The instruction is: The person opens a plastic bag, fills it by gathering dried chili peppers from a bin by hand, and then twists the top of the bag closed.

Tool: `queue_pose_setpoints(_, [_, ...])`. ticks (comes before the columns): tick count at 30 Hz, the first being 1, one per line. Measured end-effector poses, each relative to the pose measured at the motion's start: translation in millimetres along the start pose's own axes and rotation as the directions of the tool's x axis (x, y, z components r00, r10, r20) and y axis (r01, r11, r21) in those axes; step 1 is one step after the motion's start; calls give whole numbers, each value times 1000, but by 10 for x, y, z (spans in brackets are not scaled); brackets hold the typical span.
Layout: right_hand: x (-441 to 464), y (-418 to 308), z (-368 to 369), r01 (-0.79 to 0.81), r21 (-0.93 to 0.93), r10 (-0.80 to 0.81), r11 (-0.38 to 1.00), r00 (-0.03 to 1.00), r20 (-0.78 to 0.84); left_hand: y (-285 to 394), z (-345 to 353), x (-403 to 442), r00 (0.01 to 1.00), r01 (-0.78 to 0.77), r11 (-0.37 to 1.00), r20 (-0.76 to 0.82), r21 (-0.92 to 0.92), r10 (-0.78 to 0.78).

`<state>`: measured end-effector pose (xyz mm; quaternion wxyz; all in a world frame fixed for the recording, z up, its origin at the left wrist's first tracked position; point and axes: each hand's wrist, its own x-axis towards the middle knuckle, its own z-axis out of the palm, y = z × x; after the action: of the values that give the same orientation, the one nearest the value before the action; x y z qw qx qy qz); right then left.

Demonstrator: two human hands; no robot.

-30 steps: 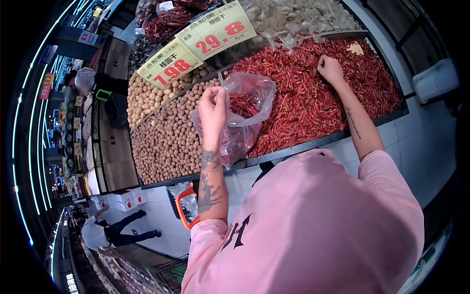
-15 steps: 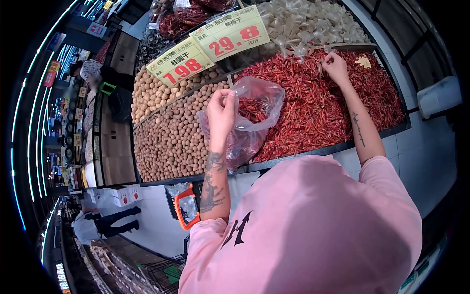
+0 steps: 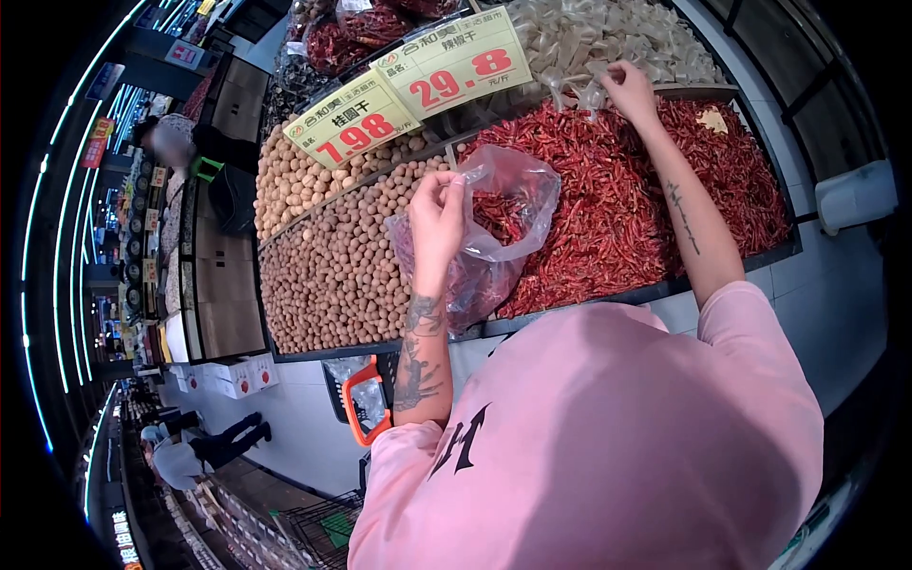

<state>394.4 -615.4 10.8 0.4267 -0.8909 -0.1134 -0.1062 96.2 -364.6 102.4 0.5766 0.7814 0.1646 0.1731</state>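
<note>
Just left of centre, the left hand [image 3: 439, 217] pinched the rim of a bag [image 3: 480, 283], its mouth open, chillies [image 3: 499, 211] inside. Toward the upper right, the right hand [image 3: 631, 95] bent its fingers narrowly beside clear packets [image 3: 655, 52], above the chilli pile [image 3: 608, 233]; I cannot tell whether it held anything.

Upper card [image 3: 451, 59]: "合和美 生活超市", "品名: 辣椒干", big red "29.8", small "元/斤". Lower card [image 3: 351, 121]: "合和美 生活超市", "桂圆干", red "7.98", "元/斤". Shirt [image 3: 608, 456]: black "H". Lit sign [image 3: 123, 540], lower left: "粮油调味", blurry.
</note>
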Motion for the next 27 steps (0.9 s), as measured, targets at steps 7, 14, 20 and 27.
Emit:
queue_pose_setpoints(7, [-1452, 37, 368, -12, -416, 87, 909, 983, 162, -17, 142, 72, 999, 9, 1000, 31, -15, -8])
queue_pose_setpoints(14, [-1448, 67, 241, 40, -418, 38, 908, 983, 178, -15, 128, 89, 999, 28, 1000, 31, -4, -28])
queue_pose_setpoints(20, [-893, 79, 214, -106, -189, 113, 976, 993, 26, 7, 95, 87, 997, 54, 998, 58, -35, -52])
queue_pose_setpoints(27, [-557, 125, 489, -222, -235, 291, 946, 901, 322, 76, 92, 66, 995, 91, 995, 56, -48, -88])
